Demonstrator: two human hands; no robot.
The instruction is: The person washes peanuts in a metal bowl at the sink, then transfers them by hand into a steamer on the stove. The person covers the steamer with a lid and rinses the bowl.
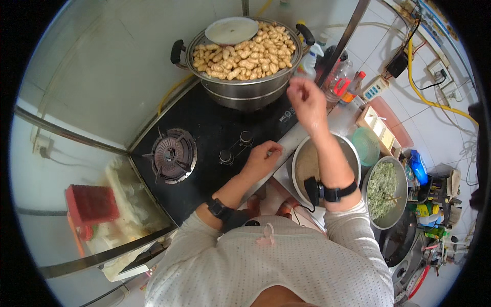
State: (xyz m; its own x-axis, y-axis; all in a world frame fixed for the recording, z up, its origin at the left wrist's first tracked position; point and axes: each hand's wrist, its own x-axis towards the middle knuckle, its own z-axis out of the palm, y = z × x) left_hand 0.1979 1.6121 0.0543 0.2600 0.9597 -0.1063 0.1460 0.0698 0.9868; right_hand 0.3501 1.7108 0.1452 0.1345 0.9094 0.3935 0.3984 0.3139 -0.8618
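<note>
My left hand (262, 159) hovers over the front edge of the black gas cooktop (215, 192), its fingers loosely curled and nothing visible in it. My right hand (308, 103) is raised at the cooktop's right end, just below the steel pot's right side. Slightly blurred, it has bent fingers and shows nothing held. Unshelled peanuts (245, 57) are heaped in the top of the two-handled steel pot (247, 96) at the back. A round whitish lid or dish (231, 30) lies on the peanuts at the rear. Under my right forearm, partly hidden, stands a large metal basin (297, 169) with pale brownish contents.
A bare burner (169, 155) is at left. Right of the basin are a green strainer (365, 146), a seasoning box (378, 128) and a bowl of shredded greens (402, 207). Bottles (351, 90) and a spray bottle (308, 63) stand behind my right hand. A metal post (345, 38) rises nearby.
</note>
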